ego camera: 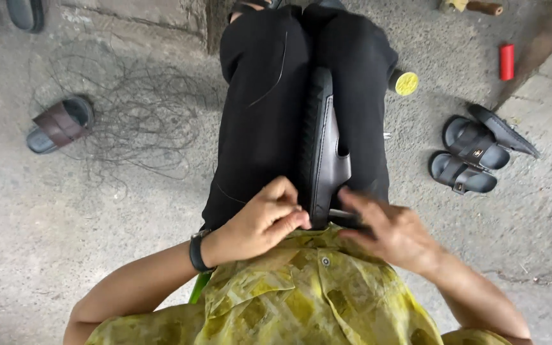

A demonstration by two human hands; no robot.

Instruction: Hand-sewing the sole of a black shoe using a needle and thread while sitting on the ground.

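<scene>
A black rubber slide sandal (324, 150) stands on its edge, wedged between the person's knees in black trousers (260, 115), its heel end toward the body. The left hand (264, 220), at seven o'clock of the sandal, pinches the sole's near edge with curled fingers. The right hand (391, 230), at five o'clock, lies with fingers spread across the strap end; I cannot tell if it grips. A pair of dark strapped sandals (471, 156) lies on the concrete floor (65, 211) at three o'clock, a brown-strapped slide (59, 124) at nine o'clock, a red cylinder (506, 62) at two o'clock.
</scene>
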